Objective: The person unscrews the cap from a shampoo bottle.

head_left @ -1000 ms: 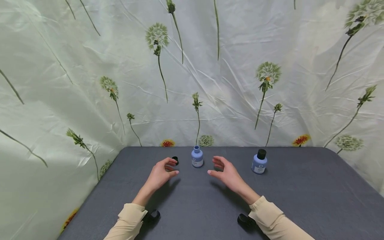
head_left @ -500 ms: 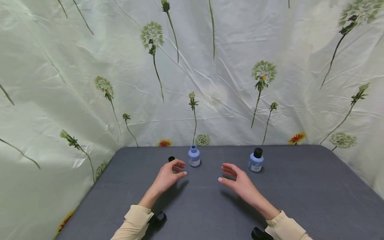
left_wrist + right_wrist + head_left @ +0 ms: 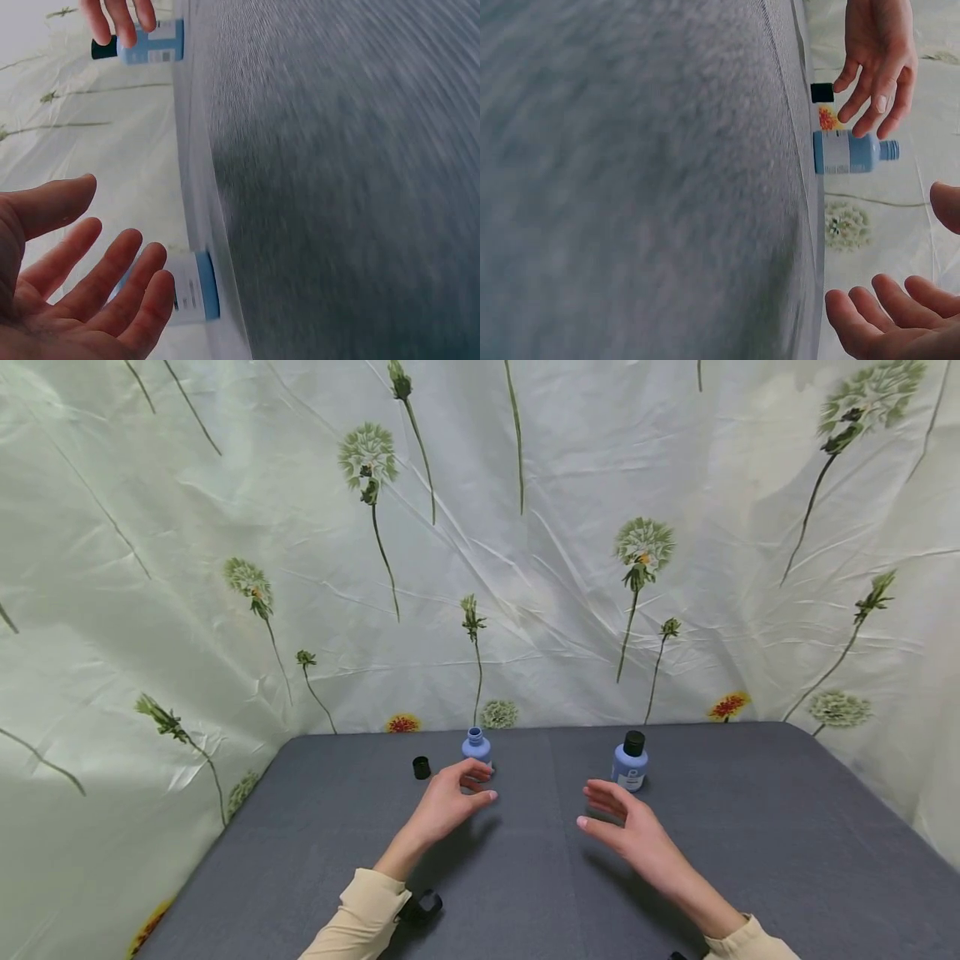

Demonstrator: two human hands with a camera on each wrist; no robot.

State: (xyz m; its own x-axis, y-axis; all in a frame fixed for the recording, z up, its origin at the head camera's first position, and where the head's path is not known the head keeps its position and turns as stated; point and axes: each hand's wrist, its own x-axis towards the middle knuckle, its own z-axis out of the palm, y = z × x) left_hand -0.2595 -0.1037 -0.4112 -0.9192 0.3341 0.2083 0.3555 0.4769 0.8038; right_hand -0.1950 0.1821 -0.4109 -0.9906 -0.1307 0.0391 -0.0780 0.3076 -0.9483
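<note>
My left hand hovers over the table, fingers loosely bent, holding nothing. Just behind it stands an uncapped blue bottle, upright, its lower part partly hidden by the fingers in the head view. A loose black cap sits on the table to the left of that bottle. To the right, my right hand is also in the air with relaxed fingers and nothing in it. Beyond its fingertips a second blue bottle stands upright with its black cap on. In the right wrist view the uncapped bottle shows its bare threaded neck.
The dark grey table stretches under both hands. Along its back edge hangs a pale curtain printed with dandelions, which also runs down the left side. A black device is strapped at the left wrist.
Both hands have moved right in the head view. The left hand has gone from near the cap to in front of the uncapped bottle; the right hand has neared the capped bottle. The view has shifted slightly.
</note>
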